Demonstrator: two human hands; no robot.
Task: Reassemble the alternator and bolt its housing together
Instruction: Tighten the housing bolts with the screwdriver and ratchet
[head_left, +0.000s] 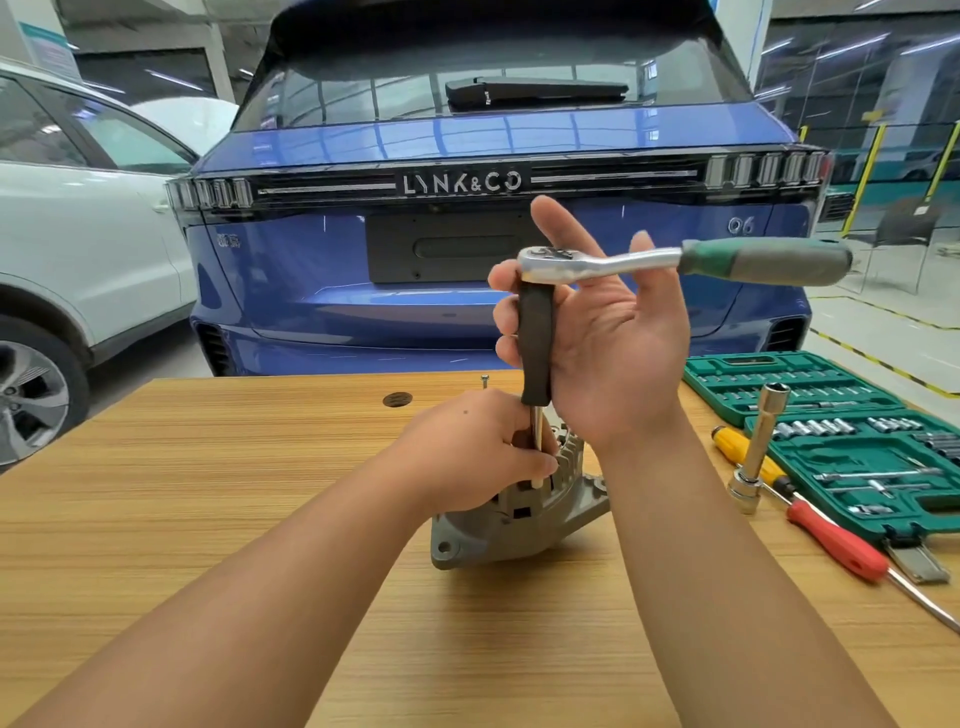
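Grey alternator (519, 512), apparently under socketed ratchet (571, 262).

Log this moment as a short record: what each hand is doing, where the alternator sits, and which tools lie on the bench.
Left hand: pinches the metal shaft of the driver low down, against the alternator
Right hand: fingers curled round the driver's black handle, under the ratchet head
Ratchet: mounted on top of the handle, its green and grey handle pointing right
Alternator: on the wooden table, centre
Loose tools: long socket, yellow screwdriver, red screwdriver, all right of the alternator
Socket set case: open, far right
Background: blue car
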